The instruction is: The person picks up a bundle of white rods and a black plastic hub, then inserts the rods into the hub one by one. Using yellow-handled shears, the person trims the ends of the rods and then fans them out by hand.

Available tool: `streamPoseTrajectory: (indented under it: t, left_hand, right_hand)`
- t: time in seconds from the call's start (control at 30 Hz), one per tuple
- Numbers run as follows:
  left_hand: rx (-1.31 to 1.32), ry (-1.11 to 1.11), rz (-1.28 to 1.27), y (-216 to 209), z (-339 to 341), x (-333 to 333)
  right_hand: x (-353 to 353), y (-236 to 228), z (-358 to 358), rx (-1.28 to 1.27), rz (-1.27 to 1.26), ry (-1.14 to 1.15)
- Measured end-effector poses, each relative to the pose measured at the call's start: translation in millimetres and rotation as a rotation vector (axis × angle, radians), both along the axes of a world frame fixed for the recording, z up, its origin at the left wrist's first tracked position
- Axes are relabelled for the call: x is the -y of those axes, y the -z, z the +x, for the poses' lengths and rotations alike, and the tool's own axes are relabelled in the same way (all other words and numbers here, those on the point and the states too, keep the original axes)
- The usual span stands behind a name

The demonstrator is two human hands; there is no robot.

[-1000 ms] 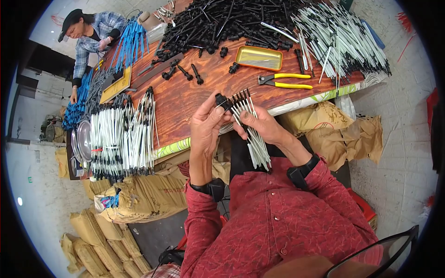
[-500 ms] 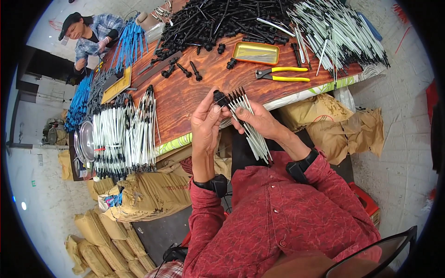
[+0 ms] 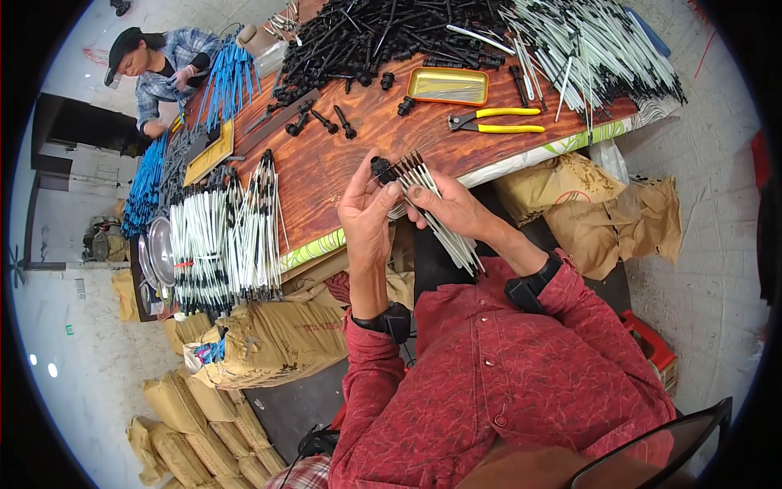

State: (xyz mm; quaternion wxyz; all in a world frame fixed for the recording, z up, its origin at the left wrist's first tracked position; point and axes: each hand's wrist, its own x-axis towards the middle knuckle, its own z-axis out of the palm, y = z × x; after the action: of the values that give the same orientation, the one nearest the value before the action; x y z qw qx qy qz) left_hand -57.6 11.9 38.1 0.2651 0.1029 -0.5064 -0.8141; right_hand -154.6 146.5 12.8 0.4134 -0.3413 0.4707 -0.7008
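Just in front of the table edge, my left hand (image 3: 368, 210) pinches a black plastic fitting (image 3: 381, 169) between thumb and fingers. My right hand (image 3: 458, 209) is closed round a bundle of thin white rods with black tips (image 3: 453, 243). The rods slant from the upper left down toward my shirt, and their upper tips are close beside the fitting. Whether a rod touches or enters the fitting I cannot tell. Some of the fingers are hidden behind the bundle.
On the wooden table (image 3: 314, 191) lie yellow-handled pliers (image 3: 498, 121), a yellow tray of thin metal pins (image 3: 448, 86), a heap of black parts (image 3: 391, 37) and piles of white rods (image 3: 199, 244). A co-worker (image 3: 167, 69) handles blue rods at the far left. Paper sacks (image 3: 273, 342) stand below.
My hands keep their grips, with the fitting and bundle tips still close together. The whole view has shifted slightly. The co-worker's head and hands have moved.
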Motion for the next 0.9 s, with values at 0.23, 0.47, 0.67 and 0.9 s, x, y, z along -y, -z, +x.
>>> streamPoseTrajectory:
  t: [0.23, 0.47, 0.67, 0.9]
  left_hand:
    - [0.036, 0.009, 0.005, -9.9, 0.8, -3.4]
    - [-0.027, 0.059, 0.035, -10.8, 10.2, 4.3]
    - [0.011, 0.08, 0.073, -6.0, 13.1, 9.8]
    - [0.081, 0.047, 0.056, -2.5, 16.8, 15.9]
  right_hand:
    - [1.0, -2.5, 5.0, 0.008, -0.035, 0.013]
    - [-4.9, -16.1, 2.5, 0.048, -0.031, -0.097]
    - [-8.7, -18.2, -1.8, 0.045, 0.008, -0.18]
    - [-3.4, -11.4, 0.4, -0.005, -0.016, -0.164]
